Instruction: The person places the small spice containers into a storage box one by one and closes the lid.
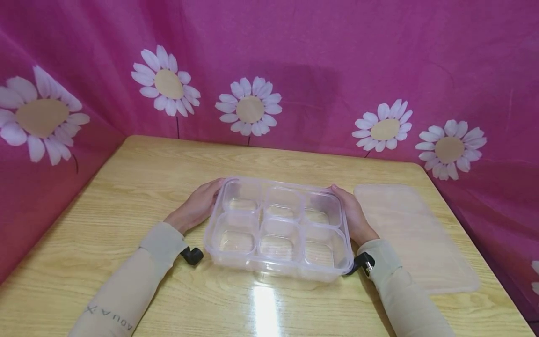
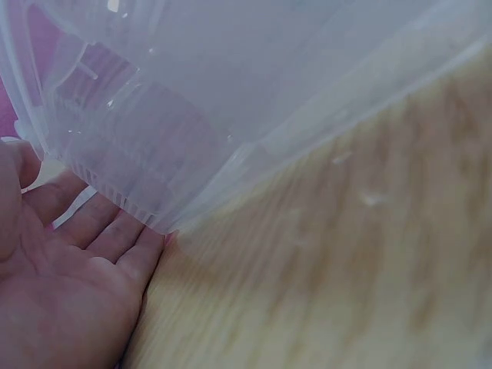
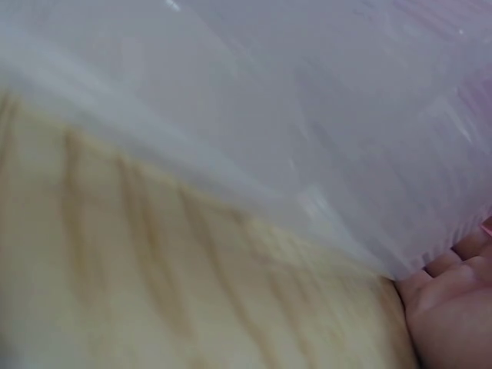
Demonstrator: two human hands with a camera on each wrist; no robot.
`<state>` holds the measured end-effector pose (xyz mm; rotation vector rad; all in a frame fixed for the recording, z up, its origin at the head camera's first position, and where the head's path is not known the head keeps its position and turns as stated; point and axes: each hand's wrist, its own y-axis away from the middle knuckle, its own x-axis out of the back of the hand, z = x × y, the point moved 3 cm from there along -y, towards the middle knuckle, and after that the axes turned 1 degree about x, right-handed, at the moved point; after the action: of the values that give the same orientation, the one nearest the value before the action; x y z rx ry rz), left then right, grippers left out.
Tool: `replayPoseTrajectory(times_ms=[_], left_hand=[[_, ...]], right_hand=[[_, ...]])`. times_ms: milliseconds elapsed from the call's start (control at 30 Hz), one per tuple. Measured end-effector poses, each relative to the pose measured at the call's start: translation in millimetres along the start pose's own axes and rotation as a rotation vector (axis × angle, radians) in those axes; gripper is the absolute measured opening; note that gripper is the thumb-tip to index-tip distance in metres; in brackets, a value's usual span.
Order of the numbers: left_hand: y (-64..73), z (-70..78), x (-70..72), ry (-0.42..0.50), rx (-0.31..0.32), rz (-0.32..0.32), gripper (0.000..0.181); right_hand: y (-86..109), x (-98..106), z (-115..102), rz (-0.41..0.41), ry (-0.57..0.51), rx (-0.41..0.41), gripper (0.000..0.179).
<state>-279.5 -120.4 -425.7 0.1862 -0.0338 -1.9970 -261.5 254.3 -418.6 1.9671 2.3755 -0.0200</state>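
Observation:
A clear plastic food container (image 1: 280, 262) with several compartments is between the two hands in the head view, its compartments bare inside. My left hand (image 1: 198, 206) holds its left side; in the left wrist view the fingers (image 2: 115, 234) reach under the bottom edge, with the thumb up by the wall. On the opposite side my right hand (image 1: 353, 215) grips the container, thumb at the rim. The right wrist view has the fingers (image 3: 469, 250) along the lower edge, and the rest of that hand lies out of frame.
A flat translucent lid (image 1: 421, 238) lies on the wooden table (image 1: 139, 178) to the right, partly behind the right forearm. Pink cloth (image 1: 311, 47) with white flowers hangs behind the table and along its sides.

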Motion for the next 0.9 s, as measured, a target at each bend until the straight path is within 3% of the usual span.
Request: replayPoseTrajectory(times_ms=[233, 500, 633, 800, 900], left_hand=[[-0.4, -1.7, 1.2, -0.016, -0.013, -0.005, 0.055], [0.5, -0.3, 0.2, -0.011, -0.025, -0.005, 0.056], [0.3, -1.3, 0.7, -0.009, -0.010, 0.003, 0.055], [-0.4, -2.2, 1.0, -0.016, -0.002, 0.016, 0.055], [-0.2, -1.7, 0.7, -0.023, -0.004, 0.017, 0.055]], right_hand=[[-0.9, 5, -2, 0.050, 0.114, -0.028, 0.039], [-0.6, 14, -12, 0.103, -0.025, -0.127, 0.041], [-0.3, 21, -19, 0.097, -0.018, -0.093, 0.041], [1.0, 31, -28, 0.073, 0.065, -0.030, 0.038], [3.1, 37, -33, 0.075, 0.048, -0.009, 0.036]])
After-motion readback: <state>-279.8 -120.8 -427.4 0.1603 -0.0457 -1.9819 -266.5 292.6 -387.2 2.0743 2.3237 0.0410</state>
